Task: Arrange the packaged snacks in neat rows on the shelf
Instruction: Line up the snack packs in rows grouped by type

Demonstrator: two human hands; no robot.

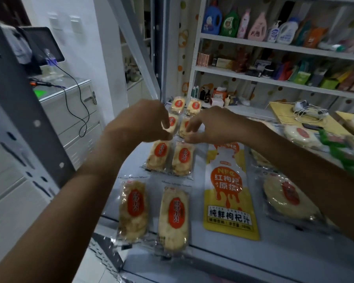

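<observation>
- Clear-plastic packets of pale rice crackers, each with an orange-red oval label, lie in two columns on the grey-blue metal shelf [274,252], all to the left of the tall yellow juice pouch [230,193].
- Beyond the pouch's top left corner, the left hand [143,121] reaches forward with the wrist bent down; its curled fingers pinch the left third-row cracker packet [172,124].
- Just beside it, the right hand [211,124] comes in over the pouch's top edge, forearm crossing above the pouch's right side, fingertips pinching the right third-row cracker packet [184,127].
- Nearest left of the pouch's lower half lie the two front cracker packets [173,217], long, glossy and crinkled.
- Level with the pouch's top sits the second-row pair [182,158], touching side by side.
- Farthest beyond the pouch lies the back pair [193,106].
- Right of the pouch rests a round pale cracker disc in clear wrap [282,198], partly under the right forearm.
</observation>
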